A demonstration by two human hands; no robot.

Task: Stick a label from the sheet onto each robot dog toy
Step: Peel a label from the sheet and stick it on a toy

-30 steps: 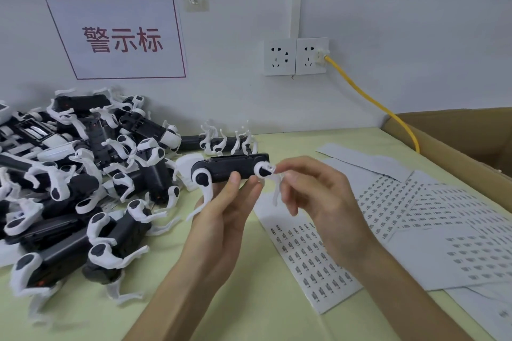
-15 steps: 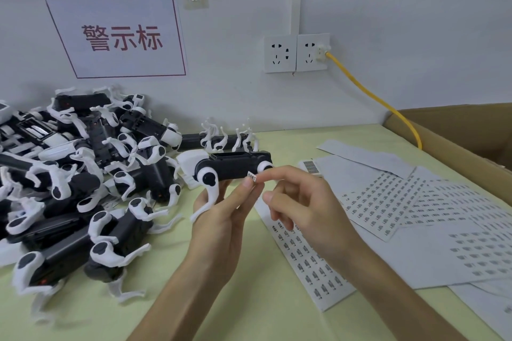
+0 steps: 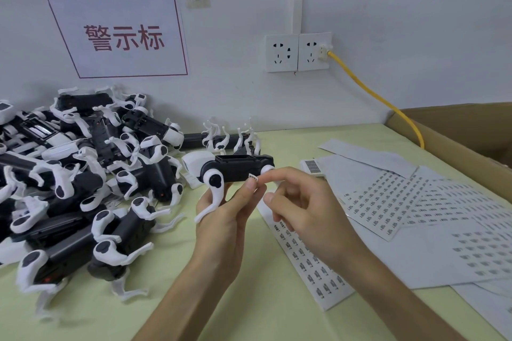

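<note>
Since a moment ago, the right hand [image 3: 302, 205] has let go of the white rear leg and is now reaching its forefinger to a tiny white printed label [image 3: 253, 177] at the side of the black-and-white plastic robot dog toy [image 3: 235, 169]. That grip is staying loosely curled, forefinger extended, with the label sitting at its tip against the left thumb; whether it is pinching the label I cannot tell. The left hand [image 3: 224, 219] is holding the toy from below, above the middle of the pale yellow bench [image 3: 194, 299], fingers curled round the black body, one white front leg hanging down over the palm.

A long white strip of printed labels [image 3: 307, 260] is lying on the bench just beneath the right hand, and wider white label sheets [image 3: 410, 219] are overlapping toward the bench's right edge. A heap of black-and-white robot dog toys [image 3: 74, 183] is filling the left side up to the back edge. A brown cardboard box [image 3: 457, 130] is standing at the far right corner, with a yellow cable [image 3: 371, 91] running from the white wall sockets [image 3: 297, 52] to it.
</note>
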